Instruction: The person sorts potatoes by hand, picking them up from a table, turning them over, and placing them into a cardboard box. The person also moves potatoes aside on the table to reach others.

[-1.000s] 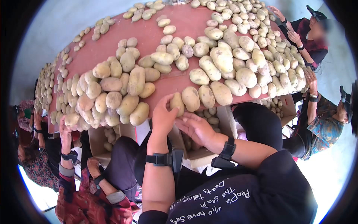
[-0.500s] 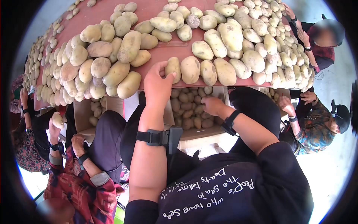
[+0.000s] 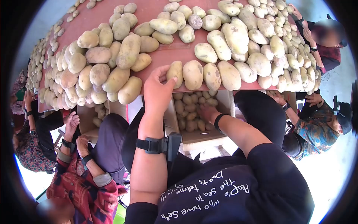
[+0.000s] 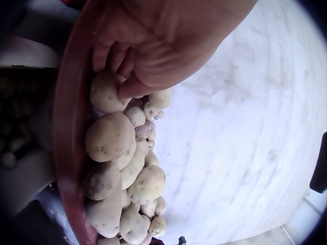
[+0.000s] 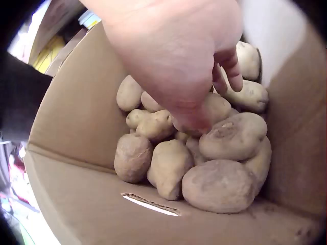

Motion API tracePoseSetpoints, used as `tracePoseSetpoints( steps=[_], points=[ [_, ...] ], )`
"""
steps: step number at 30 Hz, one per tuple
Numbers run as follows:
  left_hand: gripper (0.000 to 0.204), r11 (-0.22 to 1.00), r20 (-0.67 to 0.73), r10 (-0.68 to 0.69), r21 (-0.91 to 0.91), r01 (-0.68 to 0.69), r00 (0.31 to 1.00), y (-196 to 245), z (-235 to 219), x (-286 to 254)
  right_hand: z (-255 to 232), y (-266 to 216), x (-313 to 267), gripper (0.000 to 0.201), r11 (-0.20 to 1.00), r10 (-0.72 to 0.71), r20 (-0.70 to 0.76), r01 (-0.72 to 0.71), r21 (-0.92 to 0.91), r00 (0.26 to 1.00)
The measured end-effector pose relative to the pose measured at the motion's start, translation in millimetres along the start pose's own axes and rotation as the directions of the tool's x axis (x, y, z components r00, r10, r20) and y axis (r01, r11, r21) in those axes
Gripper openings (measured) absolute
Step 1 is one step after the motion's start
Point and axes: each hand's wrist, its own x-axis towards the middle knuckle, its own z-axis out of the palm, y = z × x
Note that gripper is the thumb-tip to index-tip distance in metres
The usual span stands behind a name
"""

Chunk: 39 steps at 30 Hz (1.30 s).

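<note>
At the table's near edge, my left hand [image 3: 156, 87] grips the leftmost potato [image 3: 175, 73] of a short row, thumb on its near side and fingers round the far side. The left wrist view shows the thumb lying against this potato [image 4: 106, 92]. My right hand [image 5: 176, 56] reaches down into a cardboard box [image 3: 203, 137] below the table edge. Its thumb and fingers are spread over the potatoes there, on either side of one potato [image 5: 218, 107]. Other potatoes [image 5: 219, 186] lie around it in the box.
Potato heaps cover much of the red table [image 3: 164, 56], left [image 3: 99, 55] and right [image 3: 259, 64] of the row. People sit on both sides, one in a red patterned shirt [image 3: 80, 194] close on the left. Another box [image 3: 87, 121] stands under the table at left.
My right hand has moved from beside the left hand at the table edge down into the box. The left hand has stayed on its potato. The head view has shifted.
</note>
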Motion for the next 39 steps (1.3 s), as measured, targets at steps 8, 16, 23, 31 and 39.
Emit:
tracePoseSetpoints(
  steps=[8,16,23,31,39],
  points=[
    [0.038,0.97,-0.013,-0.072,-0.233,0.067,0.997,-10.1,-3.6,2.9,5.6,-6.8,3.3,0.026,0.996,0.044,-0.023,-0.042,0.074,0.999],
    [0.049,0.926,0.083,-0.186,-0.317,0.203,0.979,-0.8,-14.8,-4.2,-59.1,-24.3,-40.3,0.036,0.829,0.003,-0.214,0.117,0.547,0.977],
    [0.031,0.903,-0.242,0.039,-0.407,-0.138,0.97,15.2,-35.1,-15.1,-217.2,-48.4,-81.0,0.043,0.639,-0.032,-0.701,0.554,0.534,0.713],
    [0.024,0.957,-0.266,0.094,-0.24,-0.161,0.959,3.4,-33.9,-13.1,-271.8,-67.3,-22.9,0.04,0.984,-0.03,-0.909,0.173,0.046,0.415],
    [0.034,0.922,-0.209,0.289,0.322,-0.213,0.934,-7.1,-29.9,-11.5,-258.6,-59.7,-53.1,0.029,0.919,-0.122,-0.922,0.392,0.035,0.368]
  ],
)
